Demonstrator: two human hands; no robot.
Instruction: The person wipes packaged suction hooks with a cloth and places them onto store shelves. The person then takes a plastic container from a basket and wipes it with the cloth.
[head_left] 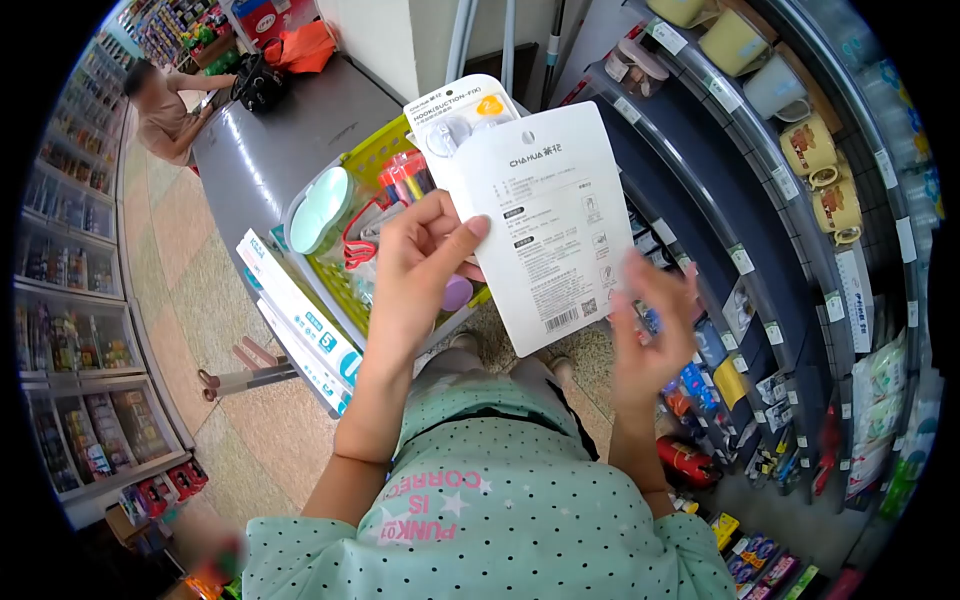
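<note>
My left hand [425, 262] grips two white product cards held up in front of me. The front card [548, 228] shows its printed back with text and a barcode. Behind it sticks out a second card [462, 110], a suction hook pack. My right hand [652, 325] is at the front card's lower right edge, fingers spread and touching it. Below the cards sits a yellow-green basket [368, 165] with pens, a mint-coloured case and other small goods.
Shelves [740, 262] on my right carry mugs [812, 148], price tags and small packaged goods. A grey counter [270, 135] lies beyond the basket, with a person [160, 110] seated at its far end. Display shelves [70, 330] line the left aisle. Long white boxes [300, 305] lean beside the basket.
</note>
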